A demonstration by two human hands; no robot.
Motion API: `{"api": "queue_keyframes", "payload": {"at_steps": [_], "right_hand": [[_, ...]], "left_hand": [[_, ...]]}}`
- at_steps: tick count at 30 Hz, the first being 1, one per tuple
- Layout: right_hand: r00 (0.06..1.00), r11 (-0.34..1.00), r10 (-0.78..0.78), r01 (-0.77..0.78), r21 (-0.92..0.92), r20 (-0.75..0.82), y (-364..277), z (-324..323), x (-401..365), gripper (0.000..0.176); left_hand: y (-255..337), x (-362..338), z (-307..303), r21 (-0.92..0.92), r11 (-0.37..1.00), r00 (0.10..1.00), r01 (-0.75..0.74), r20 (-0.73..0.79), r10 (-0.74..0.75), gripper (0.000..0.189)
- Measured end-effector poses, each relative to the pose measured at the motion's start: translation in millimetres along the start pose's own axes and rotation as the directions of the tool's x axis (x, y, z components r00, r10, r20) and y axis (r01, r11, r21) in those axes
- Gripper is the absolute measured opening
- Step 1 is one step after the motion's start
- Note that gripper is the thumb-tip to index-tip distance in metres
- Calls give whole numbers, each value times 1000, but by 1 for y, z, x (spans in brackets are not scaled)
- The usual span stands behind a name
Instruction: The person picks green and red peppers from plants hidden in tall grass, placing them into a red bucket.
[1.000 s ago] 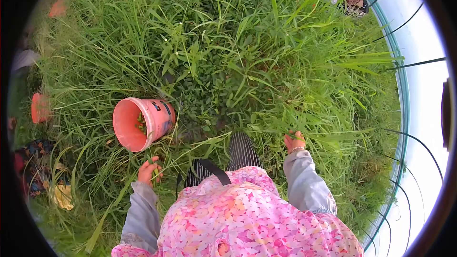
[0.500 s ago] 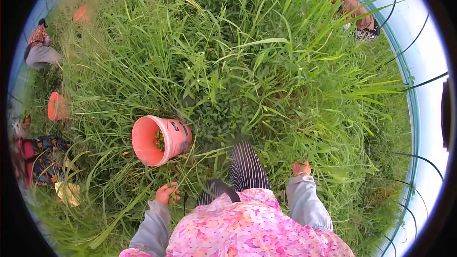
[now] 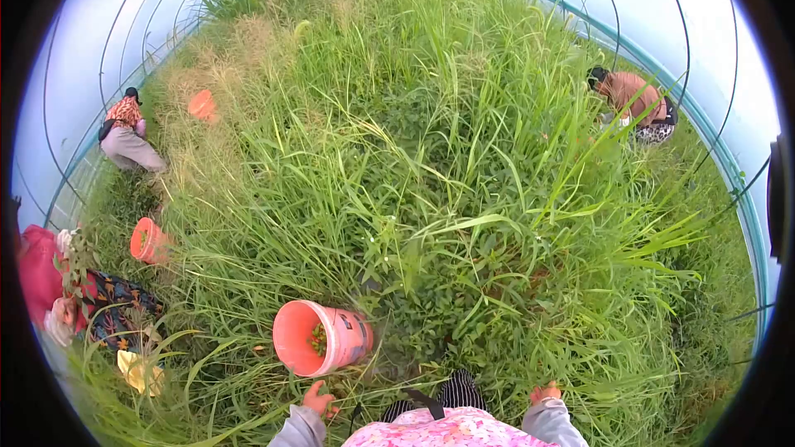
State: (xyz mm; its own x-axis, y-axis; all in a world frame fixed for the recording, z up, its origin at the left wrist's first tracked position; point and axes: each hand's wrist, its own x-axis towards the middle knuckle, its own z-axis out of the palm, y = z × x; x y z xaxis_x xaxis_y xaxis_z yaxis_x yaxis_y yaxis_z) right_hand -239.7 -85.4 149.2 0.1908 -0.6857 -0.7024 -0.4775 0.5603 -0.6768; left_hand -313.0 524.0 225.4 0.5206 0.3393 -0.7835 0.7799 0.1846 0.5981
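My left hand is low in the view, just below a tilted pink-orange bucket. Its fingers look apart, and I make out nothing held in them. Inside the bucket lie small green and reddish fruits, possibly peppers. My right hand is at the edge of leafy plants and grass, right of my striped trousers. Its fingers seem slightly spread, partly lost against the leaves, with no held thing visible.
Two more orange buckets stand at left among tall grass. One person bends at far left, another at upper right, and a third in pink is near left beside a yellow item. Curved tunnel walls enclose the plot.
The view has tilted up, so my hands and the bucket sit lower in it and more of the tunnel and people shows. My left hand looks nearer the bucket.
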Motion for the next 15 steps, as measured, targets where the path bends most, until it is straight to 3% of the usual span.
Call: {"api": "queue_keyframes", "payload": {"at_steps": [1,3,5,8,9,10,11,12,14,15], "right_hand": [[1000,999,6,-7,-50,-21,-6,-1,-8,37],[999,991,-2,7,-136,36,-13,-4,-15,36],[1000,991,7,-9,-137,-9,-6,-6,-6,39],[989,856,56,22,-517,134,-9,-2,0,41],[974,677,74,110,-727,216,-9,2,-3,42],[946,350,98,259,-900,310,-9,8,-5,43],[903,-68,149,415,-907,402,-7,13,-7,43],[863,-361,226,504,-785,451,-9,23,-18,44],[797,-607,367,596,-526,479,-8,52,-54,46],[736,-609,409,660,-439,540,-9,69,-80,47]], "left_hand": [[3,5,0,13,1000,997,-4,-75,5,62],[23,3,-6,40,999,996,21,-91,-18,58],[33,4,-16,81,996,994,43,-104,-34,52],[28,1,-41,174,982,991,69,-128,-47,34],[27,-6,-45,204,974,990,96,-119,-73,32],[27,-12,-50,234,965,989,121,-110,-98,30],[26,-17,-54,265,953,987,146,-101,-123,28],[19,-19,-55,110,975,981,194,-20,-193,26],[44,-45,-45,-48,988,973,146,187,-134,25],[61,-64,-35,-123,983,953,137,286,-97,25]]}}
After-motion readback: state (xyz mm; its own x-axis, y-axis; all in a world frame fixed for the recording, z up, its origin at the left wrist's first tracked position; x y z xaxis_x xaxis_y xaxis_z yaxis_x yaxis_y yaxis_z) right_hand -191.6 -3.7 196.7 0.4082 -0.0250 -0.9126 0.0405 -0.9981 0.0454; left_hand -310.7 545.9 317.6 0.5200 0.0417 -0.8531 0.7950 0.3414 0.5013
